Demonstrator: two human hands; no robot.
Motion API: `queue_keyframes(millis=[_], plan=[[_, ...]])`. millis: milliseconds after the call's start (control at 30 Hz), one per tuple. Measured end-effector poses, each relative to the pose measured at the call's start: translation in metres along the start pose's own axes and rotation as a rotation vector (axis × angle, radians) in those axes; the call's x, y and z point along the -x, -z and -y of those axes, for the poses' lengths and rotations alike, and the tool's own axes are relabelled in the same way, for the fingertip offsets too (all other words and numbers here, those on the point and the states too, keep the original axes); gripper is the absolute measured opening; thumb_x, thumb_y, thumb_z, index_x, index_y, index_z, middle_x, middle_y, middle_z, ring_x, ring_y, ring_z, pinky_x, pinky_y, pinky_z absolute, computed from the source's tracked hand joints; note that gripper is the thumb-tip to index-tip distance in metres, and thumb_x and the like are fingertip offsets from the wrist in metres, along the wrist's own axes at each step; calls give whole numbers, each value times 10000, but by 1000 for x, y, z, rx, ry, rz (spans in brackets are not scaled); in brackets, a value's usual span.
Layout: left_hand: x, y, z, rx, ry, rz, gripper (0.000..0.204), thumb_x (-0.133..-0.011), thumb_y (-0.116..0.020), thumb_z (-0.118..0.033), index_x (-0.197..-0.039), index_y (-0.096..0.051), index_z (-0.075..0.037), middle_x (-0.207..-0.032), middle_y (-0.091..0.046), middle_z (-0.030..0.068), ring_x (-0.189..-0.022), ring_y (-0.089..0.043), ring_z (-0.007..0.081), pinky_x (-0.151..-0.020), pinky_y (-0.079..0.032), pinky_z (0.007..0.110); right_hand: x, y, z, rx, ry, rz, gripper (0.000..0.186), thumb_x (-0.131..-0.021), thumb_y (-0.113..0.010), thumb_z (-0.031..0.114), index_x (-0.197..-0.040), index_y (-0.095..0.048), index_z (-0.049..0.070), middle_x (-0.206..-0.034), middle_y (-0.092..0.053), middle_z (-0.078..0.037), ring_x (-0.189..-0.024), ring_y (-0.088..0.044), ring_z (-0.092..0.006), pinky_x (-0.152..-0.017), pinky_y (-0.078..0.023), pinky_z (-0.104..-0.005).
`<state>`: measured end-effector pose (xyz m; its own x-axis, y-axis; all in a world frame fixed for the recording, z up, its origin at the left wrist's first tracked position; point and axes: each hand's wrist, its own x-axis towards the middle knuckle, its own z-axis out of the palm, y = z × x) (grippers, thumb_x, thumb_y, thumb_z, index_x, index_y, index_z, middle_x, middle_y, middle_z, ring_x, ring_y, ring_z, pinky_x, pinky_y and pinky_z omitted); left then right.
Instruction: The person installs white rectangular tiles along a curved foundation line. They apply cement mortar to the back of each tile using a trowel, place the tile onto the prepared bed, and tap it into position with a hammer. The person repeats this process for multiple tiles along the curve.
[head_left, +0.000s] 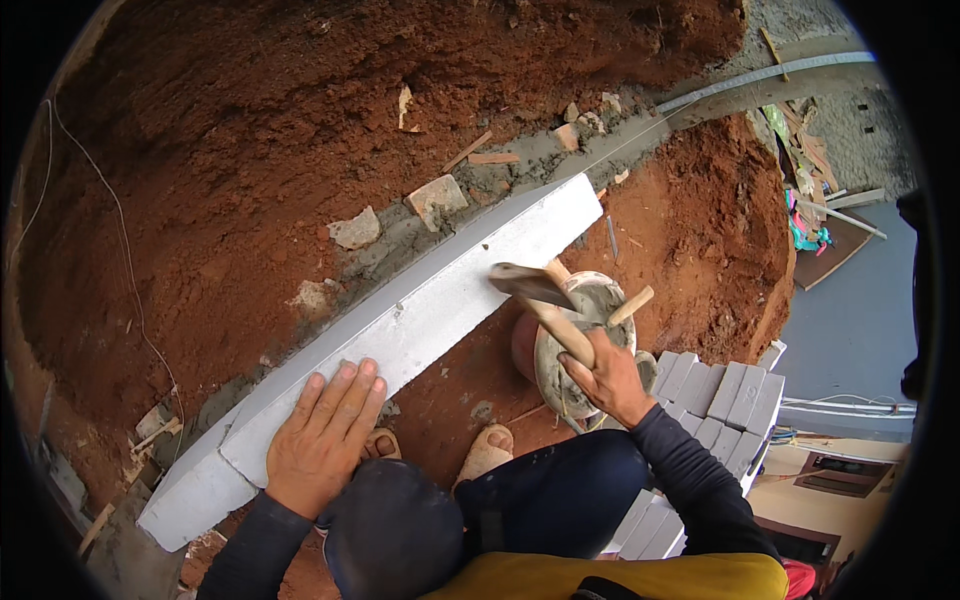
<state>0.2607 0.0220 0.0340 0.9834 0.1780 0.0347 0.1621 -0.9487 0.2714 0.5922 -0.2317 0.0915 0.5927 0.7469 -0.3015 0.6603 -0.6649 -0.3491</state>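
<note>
Left hand (pixel 320 440) flat on the white block (pixel 425 325), lower left, fingers slightly spread; right hand (pixel 612 378), centre-right, gripping a wooden-handled tool (pixel 562 334)!

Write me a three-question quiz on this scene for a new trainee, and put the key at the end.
1. What does the left hand lie palm-down on?

2. True or false: the right hand grips a metal-headed tool by its wooden handle.

3. Which of these is inside the round bucket near the right hand?
A) Loose red soil
B) Grey, pasty mix
C) Clear water

Key:
1. The long white block.
2. True.
3. B.
</note>
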Motion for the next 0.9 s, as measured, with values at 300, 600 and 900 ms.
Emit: queue_keyframes(millis=[300,600,900], plan=[[8,4,0,135,37,-15,652,-1007,-552,-258,-1626,-452,-78,-1724,-412,91,-1602,-369,243,-1339,-265,451,20,-11,9,-546,281,-258,377,-982,-759,304,-1171,-633,3,-918,-720,-157,-861,-713,-344,-773,-534,-452],[11,-14,-1,48,28,-61,738,-986,-571,-280,-1671,-365,-100,-1770,-317,62,-1643,-265,212,-1378,-198,433,14,-23,6,-388,42,-221,338,-1034,-717,271,-1195,-581,6,-828,-649,-164,-765,-653,-254,-715,-532,-437],[-5,-8,-9,104,40,-163,621,-987,-602,-106,-1595,-491,-42,-1693,-457,125,-1595,-383,276,-1333,-247,481,27,13,23,-230,-111,-228,407,-1026,-735,387,-1216,-597,54,-877,-667,-193,-769,-661,-350,-713,-515,-446]])
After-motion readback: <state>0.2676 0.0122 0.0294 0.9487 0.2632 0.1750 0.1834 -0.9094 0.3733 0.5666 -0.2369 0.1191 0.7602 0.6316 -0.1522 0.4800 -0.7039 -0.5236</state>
